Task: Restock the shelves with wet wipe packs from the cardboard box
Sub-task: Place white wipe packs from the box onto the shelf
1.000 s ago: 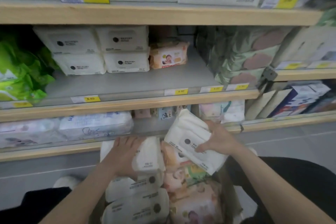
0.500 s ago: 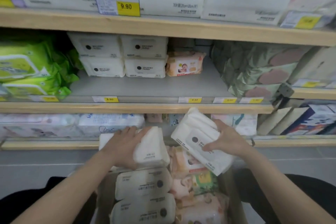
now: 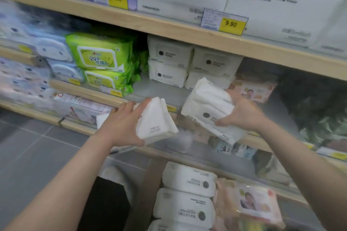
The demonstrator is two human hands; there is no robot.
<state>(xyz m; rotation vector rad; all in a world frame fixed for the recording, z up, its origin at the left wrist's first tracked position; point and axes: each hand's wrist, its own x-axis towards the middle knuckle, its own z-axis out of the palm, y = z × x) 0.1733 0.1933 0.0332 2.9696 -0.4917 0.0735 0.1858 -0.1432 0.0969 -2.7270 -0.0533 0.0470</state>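
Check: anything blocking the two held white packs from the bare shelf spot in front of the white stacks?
Nothing visible. Left hand and right hand each hold a white pack; the grey shelf ahead lies bare.

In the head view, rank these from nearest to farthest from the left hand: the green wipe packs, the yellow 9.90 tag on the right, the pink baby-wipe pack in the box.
From the left hand:
1. Green wipe packs, on the middle shelf, up and left.
2. Pink baby-wipe pack, in the cardboard box, down and right.
3. Yellow 9.90 tag, on the upper shelf edge, far up and right.

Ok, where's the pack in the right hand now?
Head view, right of centre: the right hand holds the white pack tilted, just before the stacked white packs on the middle shelf.
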